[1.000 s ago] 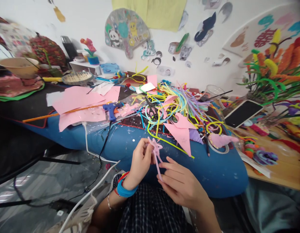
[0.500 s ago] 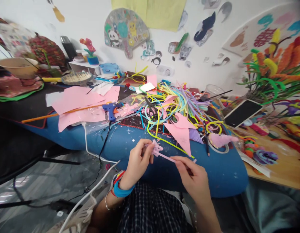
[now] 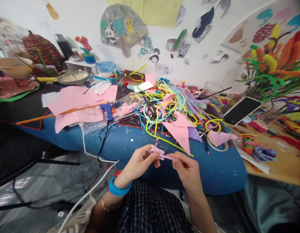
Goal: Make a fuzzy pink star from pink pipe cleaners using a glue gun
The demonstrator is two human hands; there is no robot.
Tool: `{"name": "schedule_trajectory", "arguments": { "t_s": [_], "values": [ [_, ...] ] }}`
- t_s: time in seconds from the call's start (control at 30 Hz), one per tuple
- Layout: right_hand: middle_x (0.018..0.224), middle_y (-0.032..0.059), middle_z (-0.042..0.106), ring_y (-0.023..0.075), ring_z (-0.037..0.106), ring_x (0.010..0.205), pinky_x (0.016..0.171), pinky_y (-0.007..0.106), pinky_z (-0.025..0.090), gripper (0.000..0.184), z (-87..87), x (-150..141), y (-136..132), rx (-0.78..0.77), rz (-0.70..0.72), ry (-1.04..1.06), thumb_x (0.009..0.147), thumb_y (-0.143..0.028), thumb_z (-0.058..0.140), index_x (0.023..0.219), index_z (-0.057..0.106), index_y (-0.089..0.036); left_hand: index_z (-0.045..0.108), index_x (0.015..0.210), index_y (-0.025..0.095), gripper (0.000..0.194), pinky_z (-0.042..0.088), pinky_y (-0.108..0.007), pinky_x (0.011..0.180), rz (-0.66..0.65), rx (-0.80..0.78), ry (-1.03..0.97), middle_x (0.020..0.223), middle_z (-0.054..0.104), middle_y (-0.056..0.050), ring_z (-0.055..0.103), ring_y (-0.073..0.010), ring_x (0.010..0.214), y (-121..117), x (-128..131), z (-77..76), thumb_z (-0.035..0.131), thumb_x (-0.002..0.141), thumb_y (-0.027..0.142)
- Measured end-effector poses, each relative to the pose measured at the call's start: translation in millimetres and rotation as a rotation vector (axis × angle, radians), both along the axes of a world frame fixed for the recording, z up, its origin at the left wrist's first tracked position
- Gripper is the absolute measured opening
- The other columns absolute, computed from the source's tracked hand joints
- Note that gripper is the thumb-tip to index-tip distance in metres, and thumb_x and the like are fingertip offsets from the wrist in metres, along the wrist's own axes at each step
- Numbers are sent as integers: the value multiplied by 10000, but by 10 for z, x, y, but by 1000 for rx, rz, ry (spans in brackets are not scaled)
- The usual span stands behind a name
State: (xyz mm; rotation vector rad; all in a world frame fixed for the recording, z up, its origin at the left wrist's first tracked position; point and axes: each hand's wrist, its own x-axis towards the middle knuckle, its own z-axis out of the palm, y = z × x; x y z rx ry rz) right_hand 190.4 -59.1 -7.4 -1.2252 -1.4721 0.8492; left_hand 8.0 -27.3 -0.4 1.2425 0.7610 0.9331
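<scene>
My left hand (image 3: 137, 164) pinches the looped end of a pink pipe cleaner (image 3: 157, 151) in front of the blue table edge (image 3: 213, 171). A blue band sits on that wrist. My right hand (image 3: 186, 168) is closed on the straight stem of the same pipe cleaner, close beside my left fingers. Both hands hover over my checked lap, just below the table. Right behind them lie pink paper cut-outs (image 3: 179, 131) and a heap of coloured pipe cleaners (image 3: 174, 100).
A blue glue gun (image 3: 110, 108) with a black cord lies on pink paper sheets (image 3: 74, 103) at the left. Scissors (image 3: 151, 108) rest in the pipe cleaner heap. A phone (image 3: 242, 110) and pipe cleaner flowers (image 3: 273, 68) stand at the right. A white cable (image 3: 91, 191) crosses the floor.
My right hand moved out to the right along the stem and then slid up it, until it was beside my left hand. The pipe cleaner turned from hanging down to lying level.
</scene>
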Motion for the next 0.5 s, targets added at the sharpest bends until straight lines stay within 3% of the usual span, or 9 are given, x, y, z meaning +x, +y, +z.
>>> {"name": "schedule_trajectory", "arguments": {
  "t_s": [0.13, 0.3, 0.4, 0.5],
  "values": [
    [619, -25, 510, 100, 445, 519, 472, 227, 355, 172, 54, -43, -9, -23, 2, -31, 883, -313, 608, 856, 750, -220, 572, 835, 139, 334, 457, -236, 594, 28, 25, 51, 629, 586, 4, 554, -119, 576, -19, 35, -21, 541, 907, 464],
    [610, -33, 513, 82, 395, 461, 402, 221, 292, 141, 99, -162, -64, 21, -54, -74, 853, -285, 654, 905, 769, -222, 586, 841, 147, 256, 458, -241, 641, 52, 118, 24, 748, 577, -20, 550, -130, 667, -27, 88, -66, 546, 919, 387],
    [558, -47, 469, 85, 398, 454, 417, 224, 307, 130, 106, -211, -111, 196, -141, -177, 858, -212, 648, 911, 767, -210, 584, 903, 167, 191, 459, -241, 716, 238, 195, -28, 850, 570, -20, 552, -137, 761, -17, 131, -101, 681, 834, 317],
    [569, -35, 519, 88, 442, 470, 462, 231, 348, 172, 90, -219, -131, 445, -190, -373, 851, -139, 650, 982, 750, -187, 573, 916, 182, 260, 454, -214, 678, 389, 153, -38, 796, 571, 14, 542, -113, 701, -32, 155, -98, 763, 755, 257]
  ]
}}
